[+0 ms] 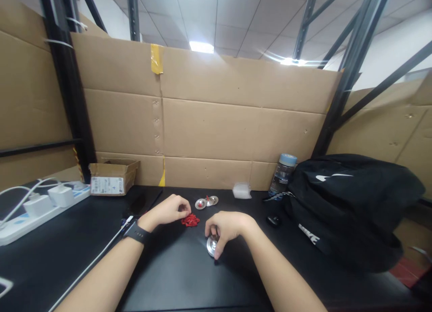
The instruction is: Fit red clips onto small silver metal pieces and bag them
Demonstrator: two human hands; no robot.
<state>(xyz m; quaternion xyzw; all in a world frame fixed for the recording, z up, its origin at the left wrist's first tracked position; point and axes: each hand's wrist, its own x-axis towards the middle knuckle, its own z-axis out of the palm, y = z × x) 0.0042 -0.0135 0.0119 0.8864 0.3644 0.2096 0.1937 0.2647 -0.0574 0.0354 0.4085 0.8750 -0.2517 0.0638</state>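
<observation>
My left hand (175, 208) is at the left edge of a small pile of red cords (191, 220), its fingers pressed together; whether it pinches a cord is too small to tell. Nearer the front, my right hand (224, 231) has its fingers and thumb around the edges of a shiny round metal disc (211, 246), low over the black table. Behind the cords lie several similar metal discs (200, 204), with bits of red on some of them.
A black bag (344, 213), a water bottle (282, 174) and a small black object (273, 220) are at the right. A translucent box (242, 191) stands by the cardboard wall (209, 132). An open carton (113, 178), power strip (43, 213) and white cable (91, 264) are left.
</observation>
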